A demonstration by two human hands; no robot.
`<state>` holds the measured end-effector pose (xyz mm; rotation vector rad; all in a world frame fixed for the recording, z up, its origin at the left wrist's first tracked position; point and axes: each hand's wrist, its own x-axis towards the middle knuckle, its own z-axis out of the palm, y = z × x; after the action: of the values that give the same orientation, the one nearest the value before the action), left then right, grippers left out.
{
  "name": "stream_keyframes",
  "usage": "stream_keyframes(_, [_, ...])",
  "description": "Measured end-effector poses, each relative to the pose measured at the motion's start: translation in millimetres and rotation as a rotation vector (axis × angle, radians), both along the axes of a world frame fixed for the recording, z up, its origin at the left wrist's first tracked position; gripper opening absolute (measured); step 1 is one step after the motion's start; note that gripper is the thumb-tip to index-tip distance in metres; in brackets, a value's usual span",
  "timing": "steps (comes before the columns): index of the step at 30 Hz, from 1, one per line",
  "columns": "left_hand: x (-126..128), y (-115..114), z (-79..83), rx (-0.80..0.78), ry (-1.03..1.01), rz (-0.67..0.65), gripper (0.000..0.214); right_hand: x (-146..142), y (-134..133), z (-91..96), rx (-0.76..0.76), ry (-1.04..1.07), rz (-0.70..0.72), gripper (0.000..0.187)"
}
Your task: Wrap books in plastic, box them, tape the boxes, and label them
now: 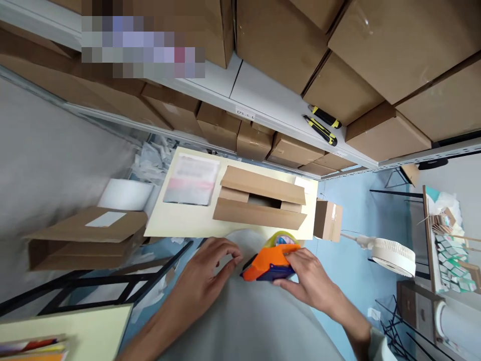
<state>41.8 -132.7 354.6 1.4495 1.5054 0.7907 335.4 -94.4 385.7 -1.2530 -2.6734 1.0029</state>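
Note:
My right hand grips an orange and dark blue tape dispenser with a roll of yellowish tape on it, held in front of my body. Just left of the dispenser's front end, my left hand has thumb and index finger pinched together; whatever is between the fingertips is too small to make out. Beyond both hands a cardboard box lies on the cream table. Its long flaps stand apart, leaving a dark gap in the middle. A printed sheet in a clear sleeve lies left of the box.
Behind the table, a shelf carries large cartons and two yellow-black box cutters. An open carton stands at left, by a white roll. To the right are a small carton and a white fan.

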Motion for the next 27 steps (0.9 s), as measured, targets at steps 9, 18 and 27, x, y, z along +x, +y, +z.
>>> stream_keyframes(9, [-41,-8,8.3,-0.202,-0.028,0.3,0.035,38,60,42.8,-0.447,-0.105,-0.058,0.039])
stream_keyframes(18, [-73,70,-22.0,-0.5,-0.739,0.403,0.05,-20,170,61.0,-0.652,-0.009,-0.087,0.053])
stream_keyframes(27, [-105,102,-76.3,-0.532,-1.029,0.436,0.041,-69,196,50.9,-0.714,-0.05,-0.128,0.058])
